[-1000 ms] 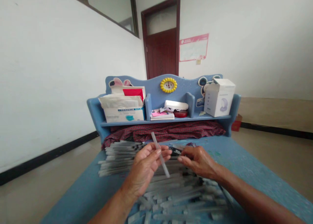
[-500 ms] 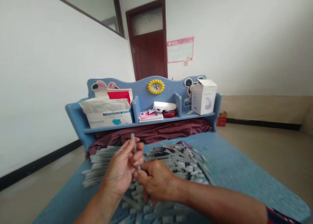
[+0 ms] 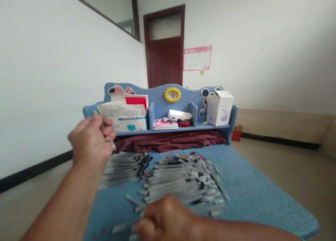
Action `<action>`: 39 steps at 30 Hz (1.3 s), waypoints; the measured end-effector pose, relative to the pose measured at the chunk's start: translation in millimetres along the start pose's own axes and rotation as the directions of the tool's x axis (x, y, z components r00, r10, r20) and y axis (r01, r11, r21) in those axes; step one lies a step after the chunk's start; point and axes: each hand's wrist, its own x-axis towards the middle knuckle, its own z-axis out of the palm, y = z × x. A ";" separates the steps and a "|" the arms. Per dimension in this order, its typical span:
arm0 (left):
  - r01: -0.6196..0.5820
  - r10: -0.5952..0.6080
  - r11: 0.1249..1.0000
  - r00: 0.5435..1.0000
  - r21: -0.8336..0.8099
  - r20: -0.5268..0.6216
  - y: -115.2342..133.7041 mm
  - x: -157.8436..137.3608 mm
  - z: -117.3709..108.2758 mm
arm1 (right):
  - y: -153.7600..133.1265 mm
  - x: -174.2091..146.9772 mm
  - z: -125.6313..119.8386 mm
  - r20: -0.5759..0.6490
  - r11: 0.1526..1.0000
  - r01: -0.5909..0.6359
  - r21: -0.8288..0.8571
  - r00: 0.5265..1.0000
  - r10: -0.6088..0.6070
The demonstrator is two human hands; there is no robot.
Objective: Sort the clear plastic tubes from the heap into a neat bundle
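I hold one translucent plastic pen tube (image 3: pixel 112 144) in my left hand (image 3: pixel 90 137), with the fingers closed around its middle and both ends poking out. Its long axis slants from the upper left to the lower right, and the lower end points toward the tidy row of pen tubes (image 3: pixel 119 171) on the blue table (image 3: pixel 262 195). That row lies below my left hand in the view and a little to its right, just beside my left forearm. Its tubes run roughly crosswise, dark ends to the right, so the tube I hold is tilted more steeply than they are.

My right hand (image 3: pixel 168 216) is low over the near part of the table, fingers curled in; it is blurred, and I cannot tell whether it pinches anything. The looser heap of pen tubes (image 3: pixel 170 179) lies directly beyond it, many of them crosswise, those at the right edge skewed. A stray tube (image 3: pixel 135 200) lies aslant just beyond my right knuckles, to their left. So my left hand is the nearer one to the tidy row, and my right to the heap and the stray tube.
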 end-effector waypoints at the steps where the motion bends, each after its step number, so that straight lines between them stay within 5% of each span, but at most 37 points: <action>1: -0.054 0.037 0.989 0.992 0.137 0.121 -3.4 -1.4 -2.6 | 9.2 -1.0 -11.9 -0.137 0.981 0.008 -0.195 0.990 -0.036; 2: -0.100 0.018 0.950 0.963 0.295 0.269 -9.9 -6.2 -4.4 | 20.1 0.1 -27.8 -0.257 0.928 -0.053 -0.369 0.965 -0.047; 4: -0.222 -0.149 0.794 0.831 0.565 0.536 -30.0 -23.1 -6.1 | 45.7 6.5 -65.9 -0.382 0.750 -0.286 -0.597 0.923 0.048; 6: -0.429 -0.275 0.644 0.643 0.634 0.715 -54.2 -42.1 -6.8 | 73.3 13.8 -101.0 -0.458 0.680 -0.400 -0.615 0.883 0.104; 8: -0.613 -0.323 0.519 0.505 0.596 0.801 -75.6 -56.4 -8.1 | 98.6 17.6 -124.2 -0.506 0.630 -0.482 -0.609 0.848 0.159; 12: -0.746 -0.401 0.371 0.409 0.553 0.820 -97.2 -66.8 -12.7 | 132.2 16.0 -135.8 -0.536 0.581 -0.557 -0.594 0.812 0.231; 16: -0.755 -0.424 0.360 0.390 0.548 0.817 -103.9 -68.1 -17.2 | 144.1 18.1 -134.8 -0.527 0.600 -0.554 -0.577 0.814 0.245; 20: -0.728 -0.382 0.452 0.365 0.516 0.849 -112.4 -66.9 -21.3 | 147.9 26.0 -140.4 -0.514 0.649 -0.526 -0.549 0.825 0.234; 23: -0.705 -0.336 0.471 0.412 0.530 0.847 -107.9 -55.0 -26.6 | 147.3 30.3 -144.6 -0.506 0.691 -0.488 -0.532 0.838 0.203; 27: -0.675 -0.440 0.242 0.563 0.697 0.699 -80.9 -21.9 -46.1 | 144.0 32.2 -143.2 -0.508 0.756 -0.414 -0.507 0.852 0.126; 30: -0.632 -0.552 0.060 0.623 0.772 0.554 -65.2 -1.7 -69.8 | 145.8 32.1 -137.3 -0.525 0.839 -0.327 -0.434 0.849 0.060; 34: -0.599 -0.665 -0.121 0.641 0.791 0.383 -69.8 1.4 -91.2 | 154.2 29.9 -129.9 -0.527 0.894 -0.224 -0.387 0.850 -0.015; 39: -0.619 -0.716 -0.219 0.627 0.754 0.307 -83.1 -11.9 -86.3 | 160.3 22.7 -129.2 -0.550 0.908 -0.223 -0.354 0.835 -0.009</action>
